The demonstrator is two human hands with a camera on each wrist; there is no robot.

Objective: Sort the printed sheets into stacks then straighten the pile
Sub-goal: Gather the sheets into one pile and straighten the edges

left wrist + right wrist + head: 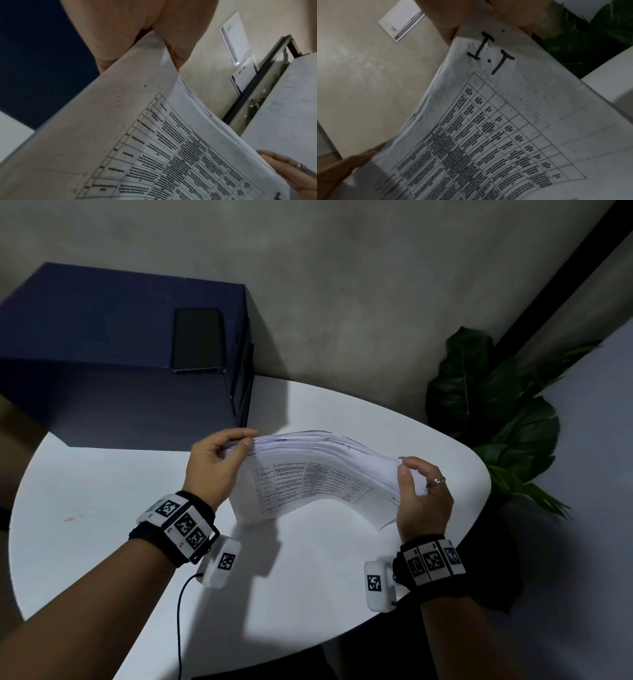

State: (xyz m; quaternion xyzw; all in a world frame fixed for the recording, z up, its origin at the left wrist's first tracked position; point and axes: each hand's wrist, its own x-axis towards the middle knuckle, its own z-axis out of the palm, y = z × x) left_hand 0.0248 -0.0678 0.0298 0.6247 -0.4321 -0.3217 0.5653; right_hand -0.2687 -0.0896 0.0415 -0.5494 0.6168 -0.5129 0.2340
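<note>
Head view: at the upper left of the frame a dark blue box (113,361) is seen standing on the white table (102,508), with a black phone (198,339) lying flat on its top. Just right of centre-left, the left hand (215,463) is closed on the left end of the sheets (308,477), thumb on the near face and fingers curled over the top edge. The sheets are held as one pile in the middle of the frame, raised on edge above the table and bowed, with a printed table facing the camera; whether the lower edge touches the table cannot be told. At centre right, the right hand (423,494) is pinched on the pile's right end, thumb in front and fingers behind, a ring (435,481) being worn on one finger. At the far right a green plant (493,412) is seen beyond the table's edge, against the wall.

Left wrist view: the box fills the upper left, the left hand (145,27) is clamped on the pile's corner at the top, the sheets (137,142) run down to the lower right, and the right hand (291,173) shows at the lower right edge.

Right wrist view: the left hand (346,169) is seen at the lower left, the sheets (505,128) across the centre with "I.T" handwritten near the top, and the right hand (471,14) gripping at the top.
</note>
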